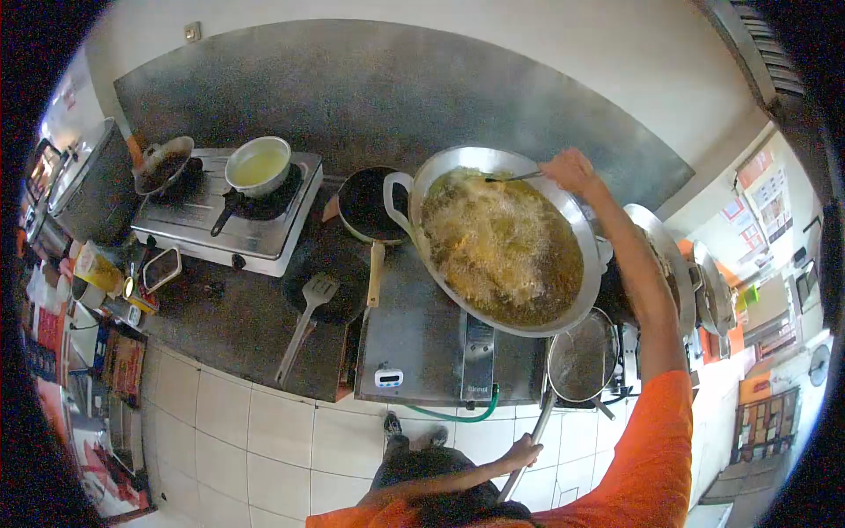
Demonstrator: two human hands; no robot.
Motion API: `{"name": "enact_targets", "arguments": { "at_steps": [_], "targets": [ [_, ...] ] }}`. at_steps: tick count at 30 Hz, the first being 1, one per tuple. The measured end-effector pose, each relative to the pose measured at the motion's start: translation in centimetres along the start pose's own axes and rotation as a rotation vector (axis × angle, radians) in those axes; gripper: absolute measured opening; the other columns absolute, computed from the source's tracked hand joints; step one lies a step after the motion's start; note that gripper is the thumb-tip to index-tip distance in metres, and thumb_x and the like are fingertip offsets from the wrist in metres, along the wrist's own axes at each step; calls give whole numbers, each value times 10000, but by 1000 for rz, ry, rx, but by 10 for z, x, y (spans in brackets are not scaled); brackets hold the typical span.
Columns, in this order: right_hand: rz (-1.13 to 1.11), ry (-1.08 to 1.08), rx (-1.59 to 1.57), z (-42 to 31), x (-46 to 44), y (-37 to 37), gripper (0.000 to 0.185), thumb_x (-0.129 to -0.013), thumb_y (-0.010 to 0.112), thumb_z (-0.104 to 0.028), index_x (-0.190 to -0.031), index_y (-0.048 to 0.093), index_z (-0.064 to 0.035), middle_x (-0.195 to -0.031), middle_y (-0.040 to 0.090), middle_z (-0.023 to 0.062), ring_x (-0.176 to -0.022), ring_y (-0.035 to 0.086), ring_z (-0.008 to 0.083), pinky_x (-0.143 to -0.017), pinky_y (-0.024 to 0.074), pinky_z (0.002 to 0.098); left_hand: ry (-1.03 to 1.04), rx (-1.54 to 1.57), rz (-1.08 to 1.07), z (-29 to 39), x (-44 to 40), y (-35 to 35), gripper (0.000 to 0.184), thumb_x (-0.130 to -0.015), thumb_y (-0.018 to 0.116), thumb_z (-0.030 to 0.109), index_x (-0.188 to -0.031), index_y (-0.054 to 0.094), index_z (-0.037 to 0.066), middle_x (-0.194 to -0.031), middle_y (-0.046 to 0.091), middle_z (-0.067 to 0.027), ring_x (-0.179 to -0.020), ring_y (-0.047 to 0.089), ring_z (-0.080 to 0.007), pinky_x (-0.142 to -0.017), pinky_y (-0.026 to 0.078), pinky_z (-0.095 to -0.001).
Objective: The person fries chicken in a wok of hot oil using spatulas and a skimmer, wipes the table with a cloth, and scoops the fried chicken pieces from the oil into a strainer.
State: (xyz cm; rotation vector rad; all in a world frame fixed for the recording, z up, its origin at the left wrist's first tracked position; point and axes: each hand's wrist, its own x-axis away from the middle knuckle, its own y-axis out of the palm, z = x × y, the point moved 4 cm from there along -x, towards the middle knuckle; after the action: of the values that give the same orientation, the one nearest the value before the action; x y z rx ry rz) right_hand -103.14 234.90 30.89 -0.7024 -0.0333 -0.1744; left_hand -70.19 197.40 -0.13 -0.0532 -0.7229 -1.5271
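A large two-handled wok [591, 238] is full of bubbling oil, with golden food [484, 251] frying under the foam. Over its far right rim, my right hand [570, 172] is closed on a thin metal utensil [519, 177]; its tip reaches the oil, and its exact kind is unclear. Down near my body, my left hand [521, 453] is wrapped round the long handle of a round mesh skimmer [581, 359]. The skimmer's basket is at the counter's front edge, just below the wok's lower right side.
Left of the wok are a dark pot [370, 204] and a slotted spatula [308, 317] lying across a dark pan. A two-burner stove [211, 233] carries a saucepan [258, 167] of yellowish liquid and a small pan [165, 165]. More large pans [656, 238] stand right. A small timer [388, 378] sits in front.
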Motion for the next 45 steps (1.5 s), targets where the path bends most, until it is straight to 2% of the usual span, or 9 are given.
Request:
{"name": "enact_targets", "arguments": {
  "at_steps": [2,8,11,14,20,26,30,38,45],
  "targets": [
    [-110,-51,25,-7,9,-29,166,-673,523,-172,-837,505,-150,-656,571,88,-668,572,265,-557,448,392,-30,40,4,5,2,-2,329,-733,488,219,-859,333,-43,-590,487,-96,-438,497,-161,-377,421,-279],
    [157,-153,64,3,64,-30,114,-714,462,-145,-826,479,-131,-571,544,79,-514,560,258,-452,444,347,-67,25,13,7,2,5,319,-745,482,215,-852,324,-41,-591,483,-100,-452,500,-165,-398,423,-276],
    [9,-73,88,2,98,-52,131,-717,456,-139,-842,476,-105,-636,555,68,-546,569,234,-466,450,344,-39,-30,3,2,-2,9,324,-751,473,212,-853,320,-55,-588,485,-101,-459,503,-170,-397,421,-279],
    [119,-74,91,0,132,-55,150,-706,464,-142,-845,475,-89,-665,553,56,-543,566,209,-458,445,339,1,-11,18,5,0,12,336,-751,465,215,-863,317,-65,-574,488,-98,-454,500,-169,-398,422,-281],
    [182,46,156,-17,175,-75,181,-670,502,-179,-834,493,-101,-614,542,46,-535,566,206,-440,428,353,15,-12,33,8,2,15,323,-750,472,209,-839,302,-51,-570,478,-94,-452,495,-158,-383,415,-277],
    [12,498,-242,-2,218,-102,240,-653,555,-289,-742,542,-66,-592,560,108,-563,564,274,-498,435,403,15,79,36,-1,-4,18,314,-748,474,209,-829,306,-43,-572,474,-90,-430,479,-145,-364,404,-275],
    [-46,567,-344,10,249,-122,270,-624,569,-295,-659,579,-28,-632,559,173,-616,561,308,-579,442,395,33,54,10,-13,-15,17,299,-748,471,201,-830,320,-44,-558,469,-82,-416,468,-142,-354,394,-275],
    [-396,426,-361,-20,249,-36,348,-594,584,-323,-660,579,19,-671,564,202,-665,561,318,-595,448,391,96,61,-23,3,-4,17,250,-752,467,195,-772,333,-14,-513,453,-64,-396,457,-140,-368,386,-272],
    [-293,395,-633,-76,172,-8,356,-685,524,-342,-687,582,10,-702,574,185,-688,562,337,-611,441,412,72,85,0,7,0,14,264,-743,474,177,-820,315,-19,-530,445,-57,-401,458,-139,-357,390,-276]
  ]
}}
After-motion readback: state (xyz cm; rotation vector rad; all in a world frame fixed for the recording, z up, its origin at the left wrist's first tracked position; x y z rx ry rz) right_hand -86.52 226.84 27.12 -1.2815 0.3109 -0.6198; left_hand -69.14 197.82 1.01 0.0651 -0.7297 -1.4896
